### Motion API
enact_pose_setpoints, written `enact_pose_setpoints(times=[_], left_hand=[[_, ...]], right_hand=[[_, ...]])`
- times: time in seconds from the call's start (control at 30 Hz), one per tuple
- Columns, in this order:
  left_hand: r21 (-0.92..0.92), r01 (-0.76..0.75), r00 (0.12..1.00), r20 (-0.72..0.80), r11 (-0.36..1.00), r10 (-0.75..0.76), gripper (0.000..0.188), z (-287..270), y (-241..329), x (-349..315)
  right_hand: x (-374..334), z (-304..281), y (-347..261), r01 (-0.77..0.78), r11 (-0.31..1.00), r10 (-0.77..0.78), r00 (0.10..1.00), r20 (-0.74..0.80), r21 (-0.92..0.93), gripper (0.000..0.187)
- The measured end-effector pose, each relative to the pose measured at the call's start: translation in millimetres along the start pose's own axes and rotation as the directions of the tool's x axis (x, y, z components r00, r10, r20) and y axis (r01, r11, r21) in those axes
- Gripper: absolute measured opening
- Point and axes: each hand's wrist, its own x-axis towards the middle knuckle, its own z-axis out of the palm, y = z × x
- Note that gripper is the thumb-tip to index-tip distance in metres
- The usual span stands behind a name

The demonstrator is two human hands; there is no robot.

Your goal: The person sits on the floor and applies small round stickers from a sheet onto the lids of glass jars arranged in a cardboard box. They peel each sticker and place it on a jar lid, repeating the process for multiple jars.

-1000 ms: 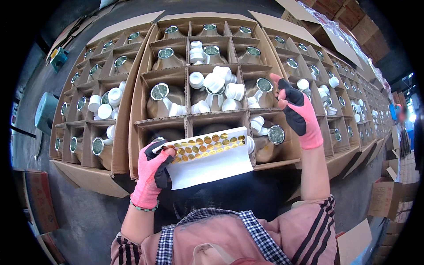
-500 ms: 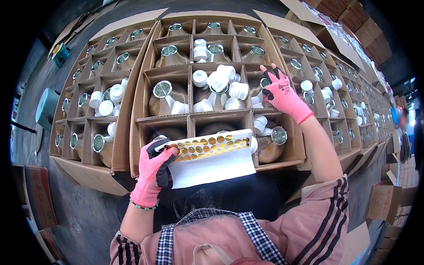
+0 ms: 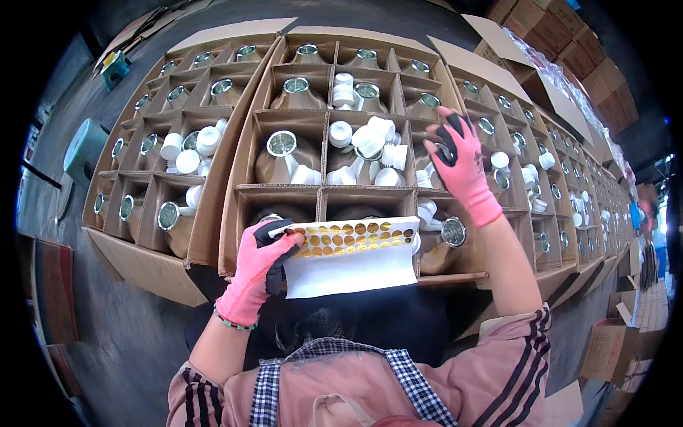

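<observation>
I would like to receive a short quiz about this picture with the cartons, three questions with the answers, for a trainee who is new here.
1. What does the left hand hold?
A) a roll of tape
B) a sheet of gold round stickers
C) a marker pen

2. True or false: the right hand is apart from the thing that the left hand holds.

3. Fill in: the loose caps in the middle carton are ____ in colour.

Key: 1. B; 2. True; 3. white
</observation>
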Motion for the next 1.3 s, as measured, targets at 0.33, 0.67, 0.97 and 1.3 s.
enact_pose_setpoints(times=[0.33, 0.67, 0.97, 1.3], left_hand=[[-0.098, 0.040, 0.999, -0.011, 0.994, -0.041, 0.013, 0, -1, -4], [-0.045, 0.017, 1.000, 0.020, 0.999, -0.016, 0.015, 1, 4, -2], [-0.051, 0.019, 0.999, 0.034, 0.999, -0.017, 0.019, -5, 2, -5], [-0.068, -0.022, 0.999, 0.038, 0.997, 0.025, 0.019, -1, 1, -5]], right_hand=[[46, 54, -37, 0.005, 0.994, 0.051, 0.871, 0.489, -0.111, 0.054], [58, 70, 15, -0.291, 0.878, 0.417, 0.853, 0.313, -0.379, 0.055], [26, -19, -94, -0.165, 0.870, -0.021, 0.929, 0.368, 0.464, 0.041], [10, -47, -123, -0.032, 0.983, -0.091, 0.774, 0.627, 0.183, 0.017]])
